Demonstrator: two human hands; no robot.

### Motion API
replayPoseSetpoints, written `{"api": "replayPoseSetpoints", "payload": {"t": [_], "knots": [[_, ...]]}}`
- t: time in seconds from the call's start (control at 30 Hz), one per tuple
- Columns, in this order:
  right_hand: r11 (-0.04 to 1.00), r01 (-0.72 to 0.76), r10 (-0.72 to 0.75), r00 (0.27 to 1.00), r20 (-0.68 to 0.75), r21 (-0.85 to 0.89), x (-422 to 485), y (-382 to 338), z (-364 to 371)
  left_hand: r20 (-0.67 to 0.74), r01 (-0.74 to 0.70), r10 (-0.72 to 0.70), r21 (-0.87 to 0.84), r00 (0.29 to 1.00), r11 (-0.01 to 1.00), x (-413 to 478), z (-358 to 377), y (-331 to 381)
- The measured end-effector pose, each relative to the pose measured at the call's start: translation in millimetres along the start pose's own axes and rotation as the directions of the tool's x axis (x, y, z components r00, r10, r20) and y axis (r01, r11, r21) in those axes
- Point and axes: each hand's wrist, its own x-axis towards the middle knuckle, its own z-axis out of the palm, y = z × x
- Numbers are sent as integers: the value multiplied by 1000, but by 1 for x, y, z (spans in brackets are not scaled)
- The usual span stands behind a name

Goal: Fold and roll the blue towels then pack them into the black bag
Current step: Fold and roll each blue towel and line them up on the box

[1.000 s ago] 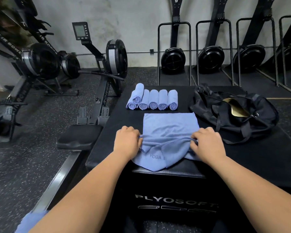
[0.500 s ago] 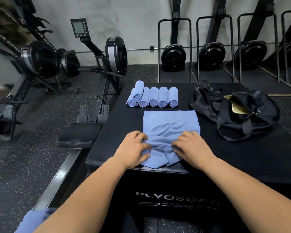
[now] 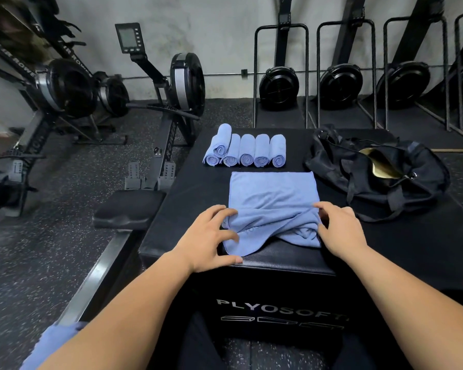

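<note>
Blue towel [image 3: 273,196] lies between the hands: left hand [image 3: 211,236] spread, fingertips on its bunched left edge; right hand [image 3: 340,231] at its right edge, grip unclear. Rolled towels [image 3: 247,150] lie beyond the left hand, black bag [image 3: 417,188] beyond the right. The box [image 3: 284,265] under the wrists reads "PLYOSOFT".

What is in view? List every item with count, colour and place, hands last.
rolled towels: six, blue, far side of box, one atop the row's left end
flat towel: one, blue, box centre, near edge bunched
bag: one, black, open, right of the towels
box: one, black, bears all these
rowing machines: several, black, floor at left and upright along back wall
cloth: one, blue, lower left by left forearm
left hand: one, on flat towel's left edge
right hand: one, at its right edge
</note>
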Motion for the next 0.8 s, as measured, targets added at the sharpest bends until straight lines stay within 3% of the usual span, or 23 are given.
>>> {"api": "replayPoseSetpoints", "payload": {"t": [0.33,0.57,0.73,0.8], "knots": [[993,49,-47,999,-29,109,5,2,0,-114,12,-8,36,993,999,0,5,1],[957,11,5,999,-52,289,3,8,-7,-11,46,-46,-18,999,999,-9,0,-5],[939,-15,21,1000,-16,342,-2,0,-11,-101,30,-26,38,995,999,-9,8,-2],[945,-30,29,1000,8,324,-3,-3,-11,-171,86,-80,28,982,996,-9,10,3]]}}
